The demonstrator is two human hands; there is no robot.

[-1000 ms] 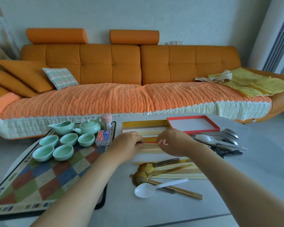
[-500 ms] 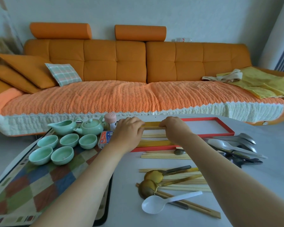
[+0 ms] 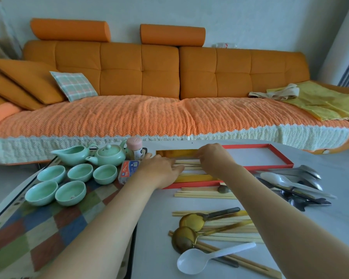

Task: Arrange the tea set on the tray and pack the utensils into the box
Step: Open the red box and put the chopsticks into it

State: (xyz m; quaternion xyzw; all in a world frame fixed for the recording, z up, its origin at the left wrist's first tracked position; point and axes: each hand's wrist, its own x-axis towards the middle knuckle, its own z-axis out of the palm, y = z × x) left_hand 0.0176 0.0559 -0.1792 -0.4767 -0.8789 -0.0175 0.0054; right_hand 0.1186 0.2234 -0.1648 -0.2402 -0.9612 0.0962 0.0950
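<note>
Head: grey table (image 3: 330, 228) (holding tray (image 3: 48, 234)) fronts orange sofa (image 3: 139, 73).

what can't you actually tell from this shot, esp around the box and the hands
All in the head view:
- How many chopsticks lie in the box: the left hand and right hand cover most of them.
- Whether the right hand pinches a chopstick: its own back hides the fingertips.
- Print on the small carton: too small to read.
- Near corner of the tray: cut off by the bottom edge.
</note>
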